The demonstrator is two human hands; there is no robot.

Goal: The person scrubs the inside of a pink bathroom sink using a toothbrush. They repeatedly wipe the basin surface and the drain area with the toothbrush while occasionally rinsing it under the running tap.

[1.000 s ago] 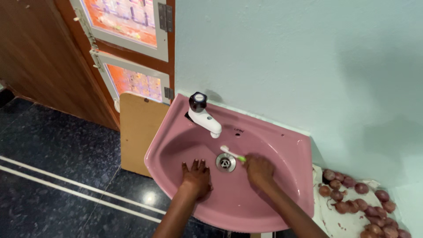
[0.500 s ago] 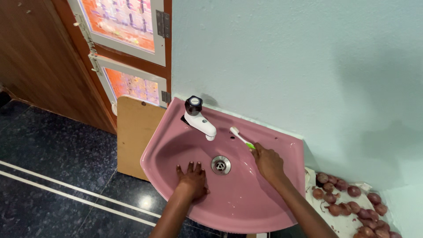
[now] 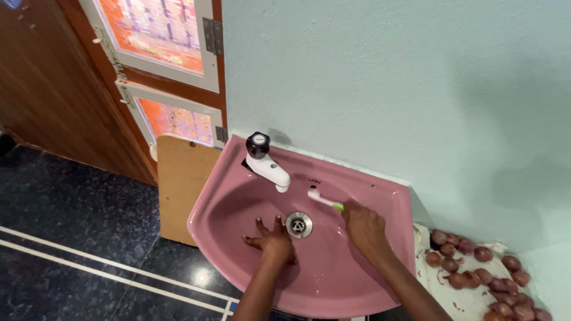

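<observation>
While the right hand (image 3: pixel 364 229) is closed around the green handle end of a toothbrush (image 3: pixel 324 201), the shaft runs up and to the left out of the fist, white along its length and ending in a white bristle head. That head sits over the back slope of the pink basin (image 3: pixel 380 190), just below the spout of the white tap (image 3: pixel 269 167) with its black knob. Left of the fist lies the metal drain (image 3: pixel 298 224). Beyond the drain, the left hand (image 3: pixel 273 238) rests flat on the basin floor, fingers spread, holding nothing. Right of the fist, outside the basin rim, red onions (image 3: pixel 476 273) lie on a white cloth.
</observation>
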